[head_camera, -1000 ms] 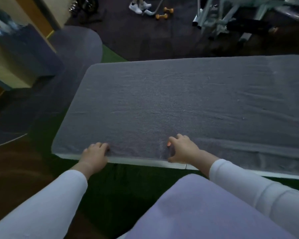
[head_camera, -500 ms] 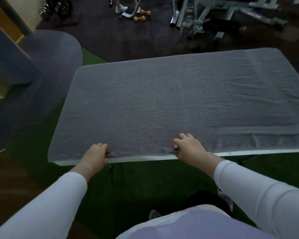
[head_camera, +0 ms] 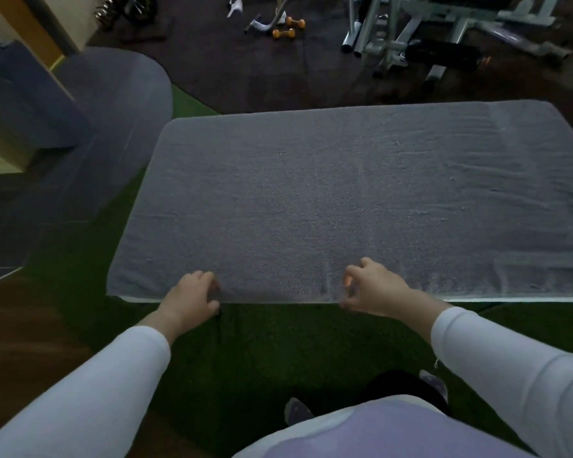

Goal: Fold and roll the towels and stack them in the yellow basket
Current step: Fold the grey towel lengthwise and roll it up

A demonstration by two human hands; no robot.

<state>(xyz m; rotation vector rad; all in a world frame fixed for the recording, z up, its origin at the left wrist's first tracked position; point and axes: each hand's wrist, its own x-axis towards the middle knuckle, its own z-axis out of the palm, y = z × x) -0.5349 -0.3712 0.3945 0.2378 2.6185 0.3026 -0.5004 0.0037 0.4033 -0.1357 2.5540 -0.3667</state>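
Note:
A large grey towel (head_camera: 328,200) lies spread flat over a white table, covering almost all of it; only a thin white strip of the table edge (head_camera: 510,299) shows along the near side. My left hand (head_camera: 189,300) pinches the towel's near edge, fingers closed on the hem. My right hand (head_camera: 374,285) is at the same edge further right, thumb under and fingers curled on top of the cloth. No yellow basket is in view.
Green turf (head_camera: 278,352) covers the floor under me. Another grey cloth (head_camera: 113,104) hangs over something at the left. Gym machines (head_camera: 411,31) and two orange dumbbells (head_camera: 288,28) stand on the dark floor behind the table.
My view has shifted so the towel sits more centred and its right end shows. Both hands stay at the near edge; the right fingers have lifted a little.

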